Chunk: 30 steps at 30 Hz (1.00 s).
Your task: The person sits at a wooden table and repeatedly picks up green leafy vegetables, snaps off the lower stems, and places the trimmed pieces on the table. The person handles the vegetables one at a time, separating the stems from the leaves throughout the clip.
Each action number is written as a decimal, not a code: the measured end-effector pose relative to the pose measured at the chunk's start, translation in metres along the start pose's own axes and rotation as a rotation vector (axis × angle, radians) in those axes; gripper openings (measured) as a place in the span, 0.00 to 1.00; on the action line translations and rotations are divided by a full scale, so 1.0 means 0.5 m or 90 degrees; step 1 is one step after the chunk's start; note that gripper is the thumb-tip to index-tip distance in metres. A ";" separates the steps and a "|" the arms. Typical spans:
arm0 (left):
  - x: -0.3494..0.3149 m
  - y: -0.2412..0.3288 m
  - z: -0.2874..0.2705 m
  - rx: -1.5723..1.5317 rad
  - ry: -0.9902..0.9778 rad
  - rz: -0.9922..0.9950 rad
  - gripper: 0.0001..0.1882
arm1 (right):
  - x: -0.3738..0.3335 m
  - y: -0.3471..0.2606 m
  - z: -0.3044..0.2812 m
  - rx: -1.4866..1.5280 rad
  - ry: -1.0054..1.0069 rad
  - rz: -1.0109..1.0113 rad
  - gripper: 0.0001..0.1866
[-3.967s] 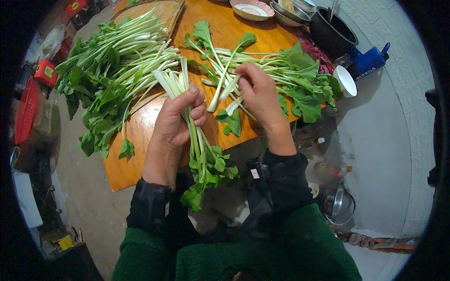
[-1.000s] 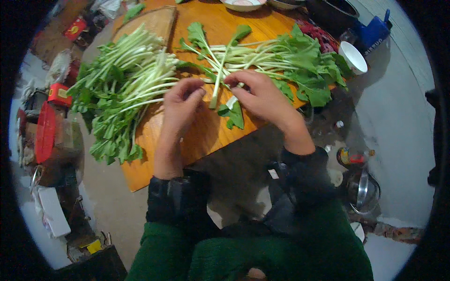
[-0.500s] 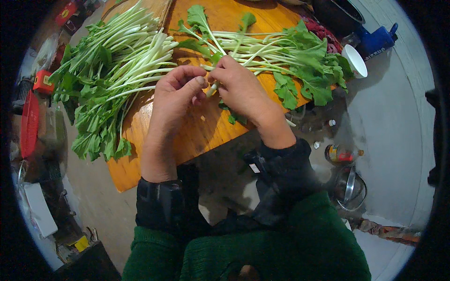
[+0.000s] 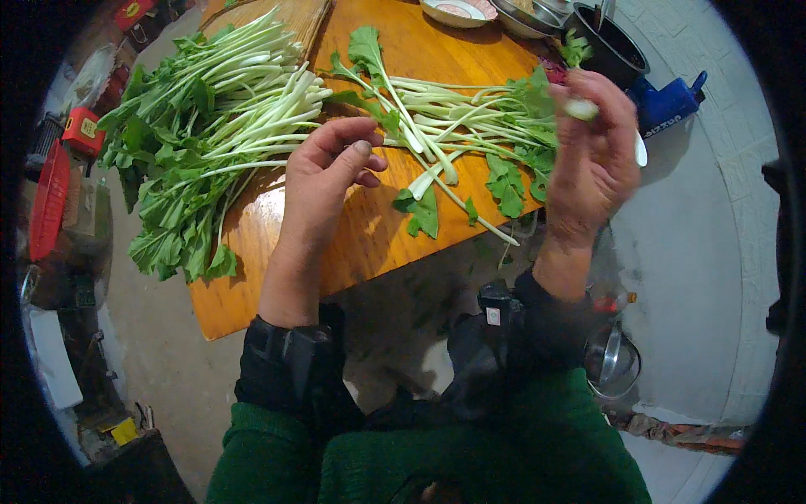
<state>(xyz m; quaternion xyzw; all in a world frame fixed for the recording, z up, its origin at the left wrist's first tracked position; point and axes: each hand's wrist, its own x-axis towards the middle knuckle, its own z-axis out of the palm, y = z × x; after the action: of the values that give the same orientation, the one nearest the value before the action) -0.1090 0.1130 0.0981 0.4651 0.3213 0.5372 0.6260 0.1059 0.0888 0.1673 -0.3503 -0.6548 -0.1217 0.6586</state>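
Since the frame half a second earlier, the right hand (image 4: 598,155) had moved up and away from the left hand (image 4: 323,172), to a point well right of the large pile of greens (image 4: 227,126). It carried a single stalk (image 4: 581,109), pale end toward the viewer, with a leafy tip, apparently its own, showing beyond the fingers.

Sound handling at this step, as judged, called for a light but secure pinch near the firm pale end, since harder pressure would likely bruise the stem. Lifting the stalk clear also appeared advisable, so that its leaf did not snag on its neighbours.

Position relative to the fingers: the pale end sat within the closed right fingers, in front of the smaller spread of greens (image 4: 470,113), at the end farther from the large pile. The left fingers were half curled, thumb apart from forefinger, with no stalk visible in them. They stood just right of the large pile, over the surface (image 4: 353,244); contact with the pile could not be determined.
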 end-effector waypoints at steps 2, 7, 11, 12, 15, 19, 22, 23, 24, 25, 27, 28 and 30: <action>-0.002 -0.001 0.004 0.013 -0.008 0.019 0.11 | 0.010 -0.032 -0.020 0.074 0.013 0.060 0.11; -0.002 -0.005 0.016 -0.009 0.030 0.061 0.10 | 0.027 -0.087 -0.044 0.371 0.048 0.238 0.15; -0.002 0.001 0.007 -0.048 0.076 0.061 0.10 | 0.036 -0.088 -0.060 0.564 0.042 0.303 0.18; 0.000 0.003 0.005 -0.044 0.063 0.059 0.09 | 0.037 -0.083 -0.064 0.600 0.039 0.314 0.18; -0.002 0.008 0.001 -0.109 -0.011 -0.027 0.10 | 0.032 -0.067 -0.067 0.637 -0.048 0.454 0.18; -0.014 -0.004 0.023 -0.034 -0.085 -0.067 0.12 | -0.012 -0.045 -0.016 0.506 -0.259 0.653 0.15; -0.017 -0.012 0.037 0.006 -0.145 -0.115 0.12 | -0.052 -0.039 0.030 0.508 -0.336 0.712 0.14; -0.018 -0.013 0.040 0.022 -0.157 -0.131 0.12 | -0.061 -0.038 0.039 0.514 -0.340 0.723 0.13; -0.020 -0.014 0.041 0.039 -0.161 -0.124 0.11 | -0.069 -0.037 0.046 0.520 -0.344 0.734 0.13; -0.020 -0.013 0.042 0.041 -0.173 -0.127 0.11 | -0.075 -0.037 0.052 0.505 -0.341 0.732 0.13; -0.019 -0.012 0.043 0.046 -0.197 -0.130 0.10 | -0.085 -0.039 0.062 0.473 -0.329 0.729 0.12; -0.019 -0.010 0.042 0.054 -0.186 -0.136 0.09 | -0.089 -0.040 0.067 0.461 -0.305 0.735 0.11; -0.019 -0.006 0.039 0.092 -0.199 -0.173 0.07 | -0.097 -0.043 0.077 0.416 -0.229 0.699 0.10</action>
<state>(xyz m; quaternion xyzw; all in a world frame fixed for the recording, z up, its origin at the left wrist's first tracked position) -0.0925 0.0992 0.1015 0.5386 0.3177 0.3452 0.6999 0.0573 0.0825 0.1241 -0.4303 -0.4841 0.4970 0.5774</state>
